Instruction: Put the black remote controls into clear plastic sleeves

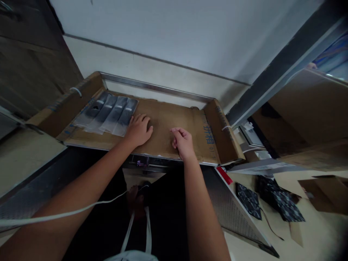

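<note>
On a cardboard-lined tray [165, 116], several clear plastic sleeves with dark flat contents and small white bands [115, 108] lie overlapping at the left. My left hand [138, 129] rests palm down at the right edge of the rightmost sleeve, its fingers apart and its fingertips by the plastic. To the right, my right hand [184, 142] is held over bare cardboard, fingers curled in and thumb near the index finger; no object shows in it. Blue handwriting [208, 134] marks the cardboard beyond it.
Raised cardboard sides [223, 127] bound the tray, with a white wall [163, 47] behind. A white cord [81, 209] crosses my left forearm. On the floor at right lie dark patterned bags [282, 199] and an open cardboard box [326, 194]. A perforated metal panel [233, 203] slants below right.
</note>
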`<move>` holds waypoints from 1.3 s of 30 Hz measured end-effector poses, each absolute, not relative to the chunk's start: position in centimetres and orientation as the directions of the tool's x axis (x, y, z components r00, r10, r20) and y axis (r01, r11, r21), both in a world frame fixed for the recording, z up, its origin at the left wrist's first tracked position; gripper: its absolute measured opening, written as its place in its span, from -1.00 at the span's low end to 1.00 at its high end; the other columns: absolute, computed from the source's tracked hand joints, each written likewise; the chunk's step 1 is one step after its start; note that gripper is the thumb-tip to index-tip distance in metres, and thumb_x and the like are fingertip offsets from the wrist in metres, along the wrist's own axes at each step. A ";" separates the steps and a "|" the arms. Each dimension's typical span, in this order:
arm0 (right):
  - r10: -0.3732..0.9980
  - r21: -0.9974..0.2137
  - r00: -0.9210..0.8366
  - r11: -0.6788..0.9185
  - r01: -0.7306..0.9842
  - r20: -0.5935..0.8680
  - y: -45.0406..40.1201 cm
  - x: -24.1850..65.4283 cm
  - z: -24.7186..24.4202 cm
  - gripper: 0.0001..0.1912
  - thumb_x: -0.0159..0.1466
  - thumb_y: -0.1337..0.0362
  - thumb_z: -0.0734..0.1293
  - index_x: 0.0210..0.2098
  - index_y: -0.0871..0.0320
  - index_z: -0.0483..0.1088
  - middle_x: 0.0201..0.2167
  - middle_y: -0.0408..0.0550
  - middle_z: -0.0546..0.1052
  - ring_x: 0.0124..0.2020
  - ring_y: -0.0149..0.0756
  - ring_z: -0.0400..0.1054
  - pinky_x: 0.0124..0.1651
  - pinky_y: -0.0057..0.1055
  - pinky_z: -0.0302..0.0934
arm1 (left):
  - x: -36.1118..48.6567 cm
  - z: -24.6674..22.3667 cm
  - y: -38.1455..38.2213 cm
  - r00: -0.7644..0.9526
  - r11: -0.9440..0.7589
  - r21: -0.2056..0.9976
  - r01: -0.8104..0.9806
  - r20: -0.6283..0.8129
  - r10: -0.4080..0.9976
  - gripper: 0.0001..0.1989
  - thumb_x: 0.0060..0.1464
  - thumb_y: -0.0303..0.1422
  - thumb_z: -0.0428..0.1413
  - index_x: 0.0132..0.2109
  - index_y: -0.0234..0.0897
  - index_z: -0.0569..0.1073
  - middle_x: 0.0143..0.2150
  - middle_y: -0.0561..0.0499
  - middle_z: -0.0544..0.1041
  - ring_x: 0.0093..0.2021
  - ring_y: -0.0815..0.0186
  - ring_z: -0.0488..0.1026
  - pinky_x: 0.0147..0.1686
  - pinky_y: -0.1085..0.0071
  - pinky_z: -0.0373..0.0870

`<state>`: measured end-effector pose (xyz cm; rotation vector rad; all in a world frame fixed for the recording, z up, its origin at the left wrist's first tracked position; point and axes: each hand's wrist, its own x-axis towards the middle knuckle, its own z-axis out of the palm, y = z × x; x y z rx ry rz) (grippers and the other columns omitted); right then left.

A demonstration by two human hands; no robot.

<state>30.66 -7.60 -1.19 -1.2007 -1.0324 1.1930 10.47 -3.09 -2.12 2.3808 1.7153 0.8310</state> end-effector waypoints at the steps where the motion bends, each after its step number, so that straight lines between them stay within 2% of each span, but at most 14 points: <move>1: 0.993 -0.994 0.112 -0.021 -0.107 -0.033 -7.6 30.7 -1.2 -0.71 0.14 0.02 0.41 -0.34 0.12 0.45 -0.77 -0.40 0.22 -0.80 -0.55 -0.01 -0.72 -0.54 -0.09 | 10.5 -2.1 -3.1 0.220 -0.365 0.382 0.849 0.372 0.902 -0.66 0.22 -0.28 0.05 0.10 -0.25 0.46 0.28 -0.24 0.39 0.31 -0.05 0.26 0.35 -0.14 0.08; 24: 0.993 -0.990 0.114 -0.002 -0.140 -0.019 -7.6 30.6 -1.1 -0.73 0.14 0.06 0.42 -0.35 0.14 0.46 -0.78 -0.39 0.21 -0.80 -0.55 0.00 -0.73 -0.53 -0.11 | 10.4 -2.1 -3.0 0.239 -0.390 0.416 0.821 0.369 0.898 -0.67 0.23 -0.30 0.04 0.09 -0.29 0.46 0.26 -0.26 0.40 0.30 -0.06 0.27 0.34 -0.07 0.08; 34: 0.993 -0.989 0.114 -0.016 -0.146 -0.033 -7.5 30.7 -1.2 -0.72 0.13 0.04 0.42 -0.35 0.13 0.46 -0.78 -0.40 0.20 -0.80 -0.56 -0.01 -0.72 -0.54 -0.09 | 10.3 -1.9 -3.0 0.261 -0.388 0.334 0.859 0.366 0.893 -0.67 0.26 -0.29 0.02 0.10 -0.29 0.45 0.25 -0.23 0.42 0.28 0.00 0.31 0.32 -0.02 0.16; 39: 0.992 -0.989 0.122 -0.012 -0.149 -0.030 -7.6 30.6 -1.2 -0.72 0.13 0.04 0.43 -0.35 0.13 0.47 -0.77 -0.39 0.21 -0.79 -0.55 -0.01 -0.72 -0.53 -0.09 | 10.3 -2.0 -3.0 0.260 -0.387 0.332 0.860 0.366 0.893 -0.67 0.26 -0.28 0.01 0.09 -0.30 0.45 0.25 -0.23 0.41 0.29 0.00 0.30 0.32 -0.02 0.16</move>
